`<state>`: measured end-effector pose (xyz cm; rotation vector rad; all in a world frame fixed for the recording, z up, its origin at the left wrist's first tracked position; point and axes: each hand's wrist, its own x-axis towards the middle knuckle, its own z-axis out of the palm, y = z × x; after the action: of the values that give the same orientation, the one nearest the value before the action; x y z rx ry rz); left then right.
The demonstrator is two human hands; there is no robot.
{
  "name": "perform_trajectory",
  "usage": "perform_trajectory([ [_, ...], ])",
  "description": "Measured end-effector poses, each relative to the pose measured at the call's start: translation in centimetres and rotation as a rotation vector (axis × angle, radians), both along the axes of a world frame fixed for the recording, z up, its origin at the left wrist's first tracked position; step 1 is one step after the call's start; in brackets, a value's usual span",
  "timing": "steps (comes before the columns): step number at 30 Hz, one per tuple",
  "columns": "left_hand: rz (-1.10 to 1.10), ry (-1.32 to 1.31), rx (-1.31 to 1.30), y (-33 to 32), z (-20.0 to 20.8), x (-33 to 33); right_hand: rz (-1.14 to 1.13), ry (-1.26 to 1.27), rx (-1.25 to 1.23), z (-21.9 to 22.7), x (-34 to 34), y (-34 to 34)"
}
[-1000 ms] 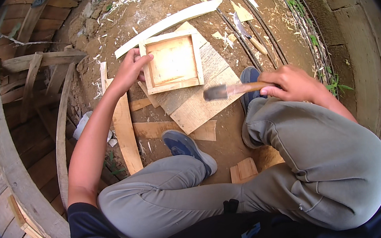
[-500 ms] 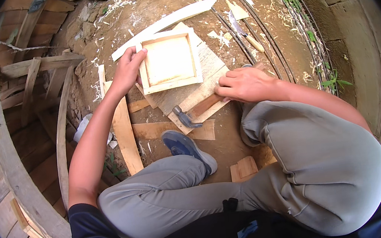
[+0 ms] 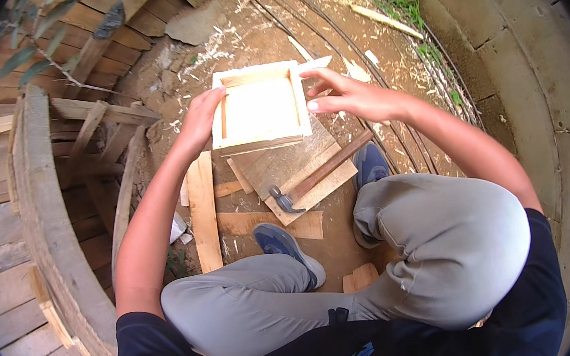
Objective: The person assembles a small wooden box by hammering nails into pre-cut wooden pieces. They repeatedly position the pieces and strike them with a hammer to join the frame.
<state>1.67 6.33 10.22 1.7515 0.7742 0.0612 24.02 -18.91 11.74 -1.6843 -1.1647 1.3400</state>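
Note:
A shallow square wooden box of pale wood, its inside brightly lit, is held up over a wooden board on the ground. My left hand grips its left side, thumb on the rim and the other fingers hidden behind. Close to the box's right side is my right hand, with its fingers apart and nothing held; whether a fingertip touches the rim I cannot tell. On the board lies a claw hammer, its metal head toward my left shoe and its wooden handle slanting up to the right.
Long wood strips lie left of the board, with a small wood block between my feet. Black cables run along the dirt among shavings. A slatted wooden structure stands left, a wall right.
My right hand has let go of the hammer, now lying on the board, and moved up beside the box with fingers spread. The left hand still holds the box. The view has shifted.

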Motion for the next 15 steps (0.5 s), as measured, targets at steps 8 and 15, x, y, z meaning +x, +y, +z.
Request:
perform_trajectory([
  [8,0.235,0.11,-0.264,-1.3,12.5,-1.0,0.041,0.109,0.118,14.9,-1.9,2.8],
  [15,0.407,-0.295,-0.269,-8.4,17.8,-3.1,-0.193,-0.045,0.54,24.4,-7.7,2.3],
])
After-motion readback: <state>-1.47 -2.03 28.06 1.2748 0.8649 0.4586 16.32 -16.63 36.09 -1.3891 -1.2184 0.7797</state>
